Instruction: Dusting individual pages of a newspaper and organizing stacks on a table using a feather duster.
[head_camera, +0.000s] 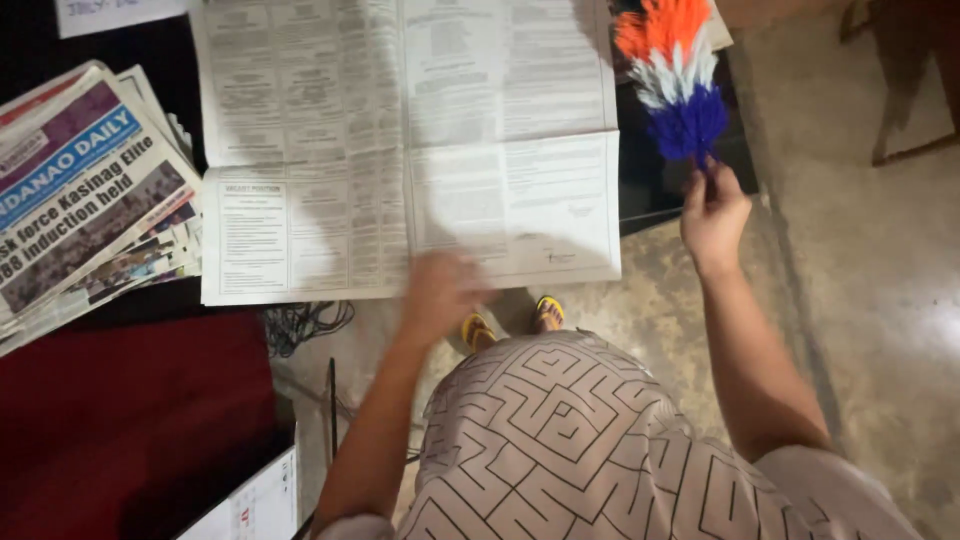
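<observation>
A person stands over a big open newspaper (410, 150) that lies flat on a dark table (160, 50). All the places here are told from that open newspaper.

The right hand (712, 215) is just off the newspaper's right edge. Its fingers are closed tight around the thin handle of a feather duster (675, 75). The duster's fluffy head is orange at the top, white in the middle and blue at the bottom. It sticks up past the newspaper's top right corner.

The left hand (440, 290) is at the newspaper's bottom edge, near the middle. It is blurry, so I cannot tell how far its fingers are open, or if it has hold of the paper. It looks like it rests on the paper or is just above it.

To the left of the open newspaper sits a pile of folded newspapers (90, 200). Below the newspaper are some dark cords (305, 322) on the floor and the person's feet in yellow sandals (478, 330).

I think the dusting step is in hand. The next move seems to need the left hand to keep the sheet flat while the duster comes down and brushes softly, so the thin paper does not crease or slide.
</observation>
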